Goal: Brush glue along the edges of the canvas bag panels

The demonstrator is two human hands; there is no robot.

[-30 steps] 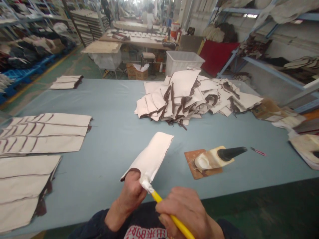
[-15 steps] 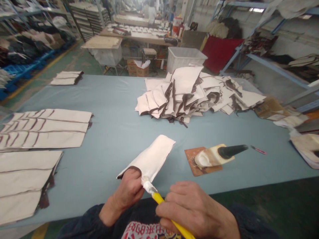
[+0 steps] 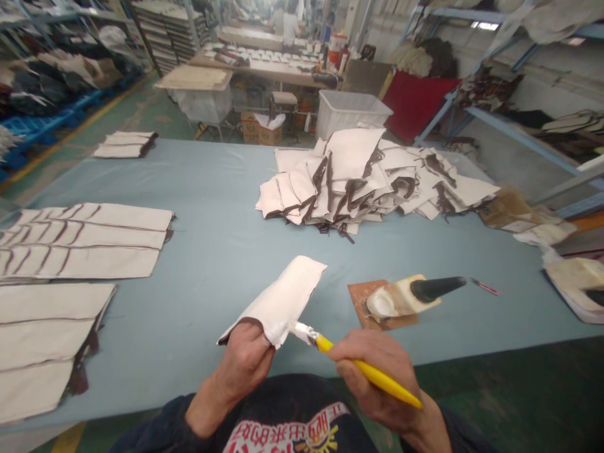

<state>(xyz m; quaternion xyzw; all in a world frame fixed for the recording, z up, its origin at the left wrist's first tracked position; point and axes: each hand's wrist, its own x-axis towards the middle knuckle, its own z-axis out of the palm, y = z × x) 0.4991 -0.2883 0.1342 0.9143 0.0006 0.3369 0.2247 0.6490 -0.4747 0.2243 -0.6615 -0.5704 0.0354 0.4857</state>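
A cream fabric piece (image 3: pixel 283 296) with a dark brown edge slants above the front of the table. My left hand (image 3: pixel 248 362) is closed on its near end, fingers partly hidden by the cloth. My right hand (image 3: pixel 382 371) grips a yellow-handled brush (image 3: pixel 370 372), whose white-coated bristles touch the piece's right edge near the left hand. Right of the fabric, a pale container (image 3: pixel 394 299) with a white-filled opening and a black tapered part rests on a brown board (image 3: pixel 361 302).
A heap of similar cream pieces (image 3: pixel 349 154) lies at the table's back. Overlapping rows of pieces (image 3: pixel 117 242) lie at left, with a small stack (image 3: pixel 125 145) behind. A pink-handled cutter (image 3: pixel 486 287) sits right of the container. Shelving (image 3: pixel 523 138) stands beyond the right side.
The brush has moved up and to the right along the fabric's right edge, and its handle now lies flatter. My right hand has shifted rightward with it. The left hand stays nearly in place.
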